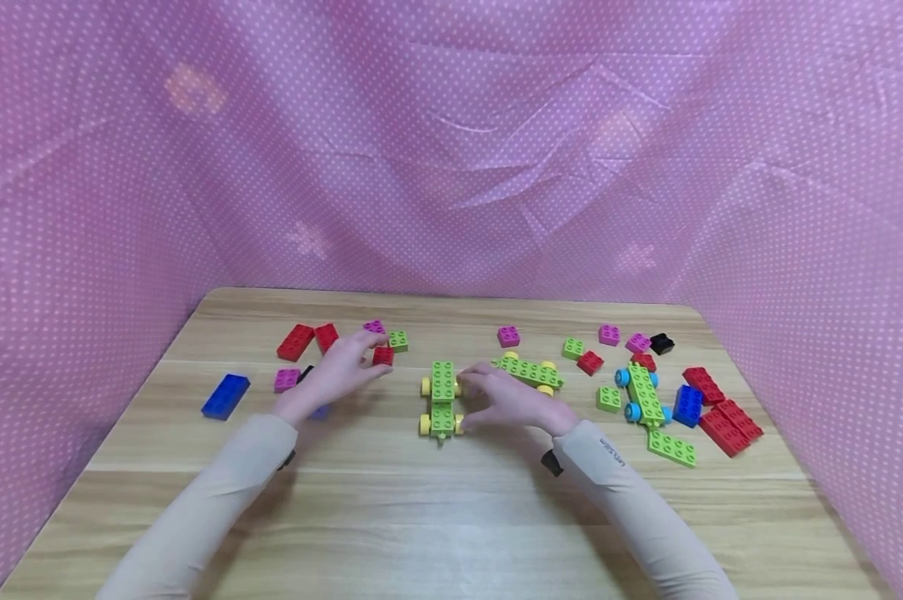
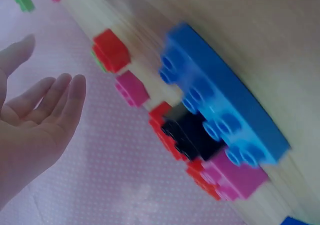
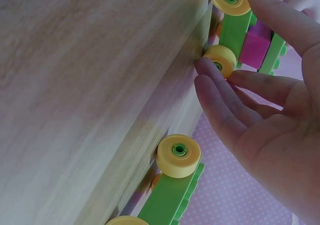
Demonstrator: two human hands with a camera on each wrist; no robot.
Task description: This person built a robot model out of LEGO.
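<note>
A green wheeled chassis with yellow wheels stands mid-table. My right hand lies just right of it. Its nearly straight fingers touch one wheel on the chassis's right side, and the thumb lies by the other wheel on that side. A pink brick shows behind the chassis. My left hand hovers with straight fingers and holds nothing. Its tips are close to a small red brick, also the red brick in the left wrist view. A second green chassis sits behind my right hand.
Loose bricks lie on the wooden table: a blue one far left, red ones at back left, and a blue-wheeled green chassis among several bricks at right. Under my left wrist sit blue, black and pink bricks. Pink dotted cloth walls the table.
</note>
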